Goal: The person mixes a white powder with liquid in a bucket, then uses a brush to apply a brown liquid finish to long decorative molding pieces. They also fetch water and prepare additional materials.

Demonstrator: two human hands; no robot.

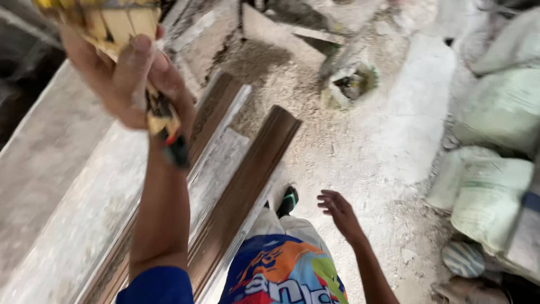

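My left hand (126,76) is raised at the upper left, closed around a yellow and black tool (115,25) whose dark lower end sticks out below my palm. My right hand (337,209) hangs low at the centre right with fingers apart and nothing in it, above the dusty ground. Below me lie long brown profiled strips (250,174) side by side on a pale board (79,197). My foot in a dark sandal (288,201) stands beside the end of one strip.
Several stuffed pale sacks (495,112) are piled along the right edge. A round hole with debris (351,84) sits in the dusty concrete floor at the upper centre. Grey slabs lean at the top.
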